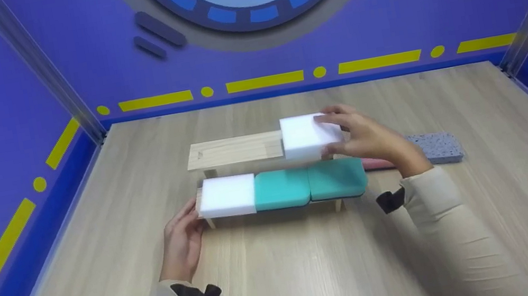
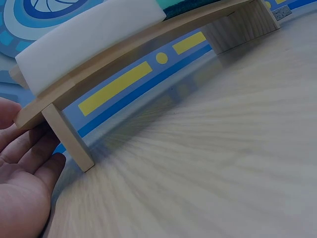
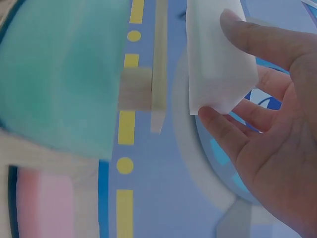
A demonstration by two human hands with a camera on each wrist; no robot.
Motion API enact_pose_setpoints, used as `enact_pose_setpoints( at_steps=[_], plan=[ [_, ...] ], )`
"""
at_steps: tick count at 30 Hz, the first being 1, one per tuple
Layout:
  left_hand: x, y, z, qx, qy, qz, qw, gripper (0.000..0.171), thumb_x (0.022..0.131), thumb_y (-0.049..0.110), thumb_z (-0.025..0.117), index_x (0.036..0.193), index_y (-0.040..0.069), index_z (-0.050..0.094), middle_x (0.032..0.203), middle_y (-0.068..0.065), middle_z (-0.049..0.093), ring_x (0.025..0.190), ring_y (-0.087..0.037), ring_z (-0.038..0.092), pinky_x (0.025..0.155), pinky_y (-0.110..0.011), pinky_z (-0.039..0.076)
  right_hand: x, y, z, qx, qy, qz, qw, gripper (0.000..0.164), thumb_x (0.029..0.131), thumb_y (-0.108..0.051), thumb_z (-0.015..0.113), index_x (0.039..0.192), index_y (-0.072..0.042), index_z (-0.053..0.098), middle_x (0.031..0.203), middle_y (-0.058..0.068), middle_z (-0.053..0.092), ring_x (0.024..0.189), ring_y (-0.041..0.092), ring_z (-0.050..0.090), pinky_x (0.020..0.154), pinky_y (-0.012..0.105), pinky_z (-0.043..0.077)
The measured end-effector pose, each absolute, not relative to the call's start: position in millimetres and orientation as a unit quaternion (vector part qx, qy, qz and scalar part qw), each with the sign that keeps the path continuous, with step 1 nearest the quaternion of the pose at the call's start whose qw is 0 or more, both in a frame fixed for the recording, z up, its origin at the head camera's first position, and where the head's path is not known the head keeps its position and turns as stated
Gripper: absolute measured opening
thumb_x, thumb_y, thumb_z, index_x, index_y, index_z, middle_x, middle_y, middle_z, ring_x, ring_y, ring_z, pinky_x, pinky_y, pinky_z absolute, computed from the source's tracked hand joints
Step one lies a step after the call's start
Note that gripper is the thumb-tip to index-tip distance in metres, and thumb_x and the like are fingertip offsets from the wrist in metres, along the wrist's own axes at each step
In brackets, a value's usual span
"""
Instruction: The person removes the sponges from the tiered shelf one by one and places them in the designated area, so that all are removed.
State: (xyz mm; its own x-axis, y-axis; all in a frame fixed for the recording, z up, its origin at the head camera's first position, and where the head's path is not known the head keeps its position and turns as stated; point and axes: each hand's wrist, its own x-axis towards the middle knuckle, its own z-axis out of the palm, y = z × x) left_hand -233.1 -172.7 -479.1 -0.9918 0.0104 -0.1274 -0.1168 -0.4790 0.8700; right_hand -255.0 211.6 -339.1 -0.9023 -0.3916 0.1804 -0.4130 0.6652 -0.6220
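Observation:
My right hand [image 1: 372,138] grips a white sponge block [image 1: 306,135] between thumb and fingers. It hangs over the right end of the rear wooden stand [image 1: 235,150], and the right wrist view shows a gap between block [image 3: 220,64] and board [image 3: 159,64]. At the left end of the front wooden stand [image 2: 69,134], my left hand [image 1: 184,239] holds the board edge, thumb at its end and fingers underneath. On that front stand, side by side, lie another white sponge block [image 1: 227,196] and two teal sponges, one in the middle [image 1: 281,189] and one at right [image 1: 337,178].
Right of the stands, a speckled grey block [image 1: 438,147] and a partly hidden pink piece [image 1: 377,163] lie on the wood-grain table [image 1: 285,273]. Blue panels [image 1: 250,64] with yellow markings enclose the table at the back and sides.

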Motion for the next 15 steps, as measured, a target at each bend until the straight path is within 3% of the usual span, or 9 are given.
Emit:
enact_pose_setpoints(
  at_steps=[11, 15],
  plan=[
    [-232.3, -173.0, -478.9, -0.064, 0.500, 0.863, 0.035, 0.048, 0.096, -0.002, 0.042, 0.143, -0.008, 0.035, 0.153, -0.019, 0.033, 0.140, -0.026, 0.036, 0.115, -0.031, 0.034, -247.8, 244.6, -346.1, 0.203, -0.906, 0.370, 0.017, 0.062, 0.084, -0.013, 0.073, 0.140, -0.003, 0.048, 0.147, 0.019, 0.037, 0.130, 0.039, 0.040, 0.104, 0.059, 0.041],
    [-231.7, -172.7, -478.1, -0.061, 0.496, 0.866, 0.036, 0.049, 0.096, -0.004, 0.041, 0.144, -0.009, 0.032, 0.155, -0.019, 0.028, 0.142, -0.026, 0.032, 0.117, -0.033, 0.030, -244.2, 256.0, -348.0, 0.203, -0.908, 0.366, 0.028, 0.063, 0.082, -0.013, 0.075, 0.139, -0.002, 0.049, 0.147, 0.020, 0.037, 0.128, 0.039, 0.041, 0.102, 0.061, 0.042]
  ],
)
